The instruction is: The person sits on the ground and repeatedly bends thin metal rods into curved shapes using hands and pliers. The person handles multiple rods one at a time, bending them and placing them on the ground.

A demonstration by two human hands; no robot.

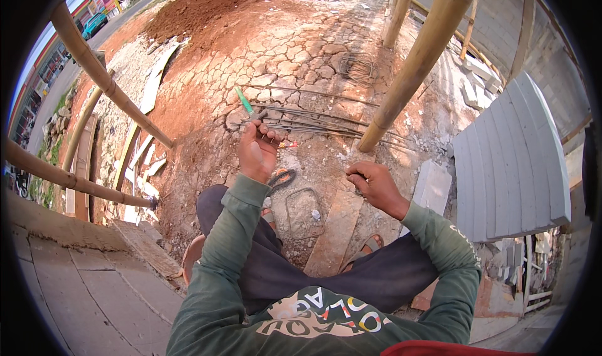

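Observation:
My left hand [260, 146] is curled palm-up around the dark metal end of a tool with a green handle [244, 100], the handle pointing up and away from me. My right hand [370, 181] is pinched closed near a bamboo post; whatever is between the fingers is too small to make out. Long thin steel rods [320, 121] lie across the cracked ground beyond both hands. A dark looped strap or wire [281, 179] lies beside my left wrist. A bent rectangular steel loop [304, 233] rests on the dirt between my legs, by a plank [335, 227].
Bamboo posts [407, 70] rise at both sides. Stacked grey blocks [511, 161] stand at right. A wire coil [357, 66] lies farther off, near a red soil mound [207, 8]. A paved ledge [81, 281] is at lower left; a road with a car [94, 23] runs at upper left.

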